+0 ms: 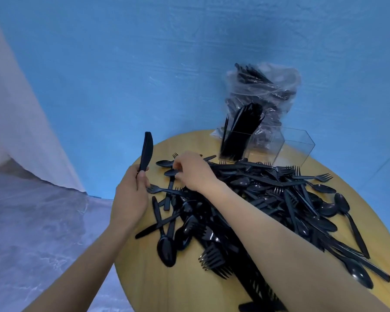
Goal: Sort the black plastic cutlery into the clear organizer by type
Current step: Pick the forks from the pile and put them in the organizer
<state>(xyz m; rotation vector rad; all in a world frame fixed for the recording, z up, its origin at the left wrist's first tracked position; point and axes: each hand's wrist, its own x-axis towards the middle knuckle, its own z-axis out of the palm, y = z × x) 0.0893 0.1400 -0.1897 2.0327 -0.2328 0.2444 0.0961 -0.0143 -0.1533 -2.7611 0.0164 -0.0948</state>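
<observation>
The left hand is raised at about nine o'clock of the round wooden worktop, forearm coming up from the lower left, its fingers and thumb curled round the handles of a small bunch of black knives that stand nearly upright, blades topmost (how many are in the bunch cannot be told, as they overlap). The right hand reaches across from the lower right, its forearm lying over the heap, palm down, fingertips bent and pinching at a piece of cutlery by a spoon at the heap's ten o'clock edge; which piece it holds is hidden under the fingers. The loose cutlery heap covers most of the worktop from the centre out to four o'clock: glossy black plastic forks, spoons and knives lying crossed in every direction, too many and too tangled to count. The clear organizer stands at twelve o'clock, with two compartments to be made out: the left one is packed with upright black pieces, the right one shows only clear walls. Just behind it stands one clear plastic bag stuffed with more black cutlery, against a blue backdrop.
</observation>
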